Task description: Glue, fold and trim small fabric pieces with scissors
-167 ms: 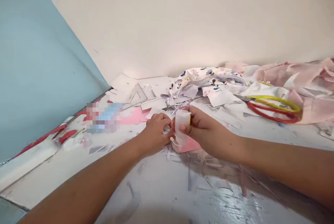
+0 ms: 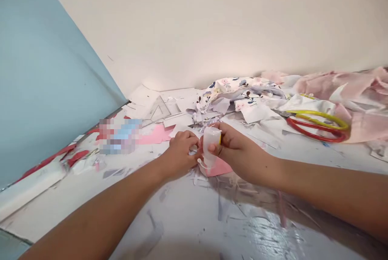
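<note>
My right hand (image 2: 235, 147) is wrapped round a translucent white glue bottle (image 2: 209, 145) with a bit of yellow label showing. The bottle is held upside down, base up, its small cap hanging by a strap near the lower end. Directly under it is a piece of pink paper (image 2: 220, 167). With fingers curled, my left hand (image 2: 183, 151) pinches at the left edge of this paper, close beside the bottle. Its fingertips are partly hidden. The bottle's tip is hard to make out against the paper.
Scissors with red and yellow handles (image 2: 317, 126) lie to the right. Behind my hands are floral cloth (image 2: 233, 88), a clear set square (image 2: 160, 110) and pink paper (image 2: 156, 135). Pink fabric (image 2: 357, 86) is heaped at the far right. Thin scraps litter the white surface (image 2: 182, 219).
</note>
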Motion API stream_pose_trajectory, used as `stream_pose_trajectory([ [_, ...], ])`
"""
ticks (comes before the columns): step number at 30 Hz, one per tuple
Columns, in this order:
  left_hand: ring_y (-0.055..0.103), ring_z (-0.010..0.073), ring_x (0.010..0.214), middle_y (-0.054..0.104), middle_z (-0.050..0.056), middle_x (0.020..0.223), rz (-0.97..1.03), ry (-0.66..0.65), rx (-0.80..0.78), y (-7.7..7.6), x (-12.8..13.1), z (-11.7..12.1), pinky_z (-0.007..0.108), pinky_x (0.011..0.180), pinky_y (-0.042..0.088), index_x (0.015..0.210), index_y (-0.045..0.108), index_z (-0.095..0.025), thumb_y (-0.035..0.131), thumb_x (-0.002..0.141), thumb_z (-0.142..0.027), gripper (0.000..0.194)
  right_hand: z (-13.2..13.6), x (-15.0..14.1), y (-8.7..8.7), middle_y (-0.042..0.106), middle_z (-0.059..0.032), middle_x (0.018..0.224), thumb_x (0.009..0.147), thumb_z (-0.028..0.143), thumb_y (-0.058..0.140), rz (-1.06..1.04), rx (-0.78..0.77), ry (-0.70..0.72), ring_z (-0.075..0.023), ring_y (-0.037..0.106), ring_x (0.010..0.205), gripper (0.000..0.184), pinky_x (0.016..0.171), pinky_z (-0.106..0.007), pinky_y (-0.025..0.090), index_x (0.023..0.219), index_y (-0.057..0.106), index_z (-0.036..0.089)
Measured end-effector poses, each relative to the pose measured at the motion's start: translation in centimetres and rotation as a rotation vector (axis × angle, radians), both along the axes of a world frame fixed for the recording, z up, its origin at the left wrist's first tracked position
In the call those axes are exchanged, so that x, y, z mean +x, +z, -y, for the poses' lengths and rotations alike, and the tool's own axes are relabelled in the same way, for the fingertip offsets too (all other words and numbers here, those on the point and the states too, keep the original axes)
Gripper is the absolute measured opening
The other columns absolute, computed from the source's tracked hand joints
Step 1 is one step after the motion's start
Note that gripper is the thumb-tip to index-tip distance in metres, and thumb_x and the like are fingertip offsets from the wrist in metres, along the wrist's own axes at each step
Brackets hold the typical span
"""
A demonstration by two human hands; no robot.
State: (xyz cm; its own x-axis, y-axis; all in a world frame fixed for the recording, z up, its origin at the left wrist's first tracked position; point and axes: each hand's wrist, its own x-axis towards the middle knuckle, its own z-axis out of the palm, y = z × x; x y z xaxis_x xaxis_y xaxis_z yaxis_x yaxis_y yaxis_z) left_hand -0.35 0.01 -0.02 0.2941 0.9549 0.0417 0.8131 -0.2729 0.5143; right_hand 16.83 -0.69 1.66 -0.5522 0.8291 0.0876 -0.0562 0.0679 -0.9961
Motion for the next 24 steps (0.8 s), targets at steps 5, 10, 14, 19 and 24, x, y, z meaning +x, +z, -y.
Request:
stream_pose_trajectory([
  [5,0.040,0.0231,0.101,0.052,-0.001,0.098,0.016,-0.032,-0.015,-0.04,-0.25,0.06,0.038,0.084,0.038,0.075,0.055,-0.025,0.050,0.070,-0.026,0.007,0.13,0.04,0.20,0.056,-0.0013,0.085,0.084,0.025,0.049,0.004,-0.009,-0.010,-0.0176,0.056,0.080,0.009,0.075,-0.036,0.043,0.090,0.042,0.022],
  [10,0.040,0.0238,0.101,0.052,0.000,0.098,0.013,-0.035,-0.031,-0.03,-0.22,0.03,0.039,0.083,0.038,0.074,0.054,-0.025,0.049,0.071,-0.028,0.007,0.18,0.15,0.05,0.057,-0.0011,0.084,0.083,0.027,0.050,0.004,-0.005,-0.008,-0.0185,0.056,0.081,0.011,0.076,-0.037,0.043,0.090,0.043,0.023],
  [14,0.040,0.0232,0.101,0.052,-0.001,0.097,0.028,-0.032,-0.023,-0.16,-0.27,-0.07,0.038,0.082,0.038,0.074,0.054,-0.025,0.049,0.071,-0.029,0.007,0.24,0.14,0.09,0.056,-0.0016,0.085,0.085,0.024,0.047,0.012,-0.002,-0.002,-0.0183,0.056,0.082,0.008,0.076,-0.037,0.043,0.091,0.042,0.022],
  [19,0.041,0.0237,0.101,0.052,0.000,0.096,0.020,-0.029,-0.020,-0.18,-0.30,-0.05,0.039,0.082,0.038,0.075,0.054,-0.025,0.049,0.071,-0.029,0.007,0.09,0.10,0.17,0.056,-0.0012,0.085,0.086,0.022,0.045,0.033,0.011,0.006,-0.0183,0.056,0.083,0.005,0.077,-0.037,0.043,0.091,0.042,0.022],
  [24,0.042,0.0238,0.100,0.052,0.000,0.096,0.018,-0.038,-0.005,-0.21,-0.32,-0.13,0.038,0.082,0.038,0.071,0.054,-0.024,0.049,0.071,-0.029,0.007,-0.19,0.31,0.04,0.056,-0.0006,0.087,0.086,0.025,0.046,0.089,0.039,-0.021,-0.0189,0.055,0.085,0.011,0.079,-0.038,0.041,0.096,0.042,0.024],
])
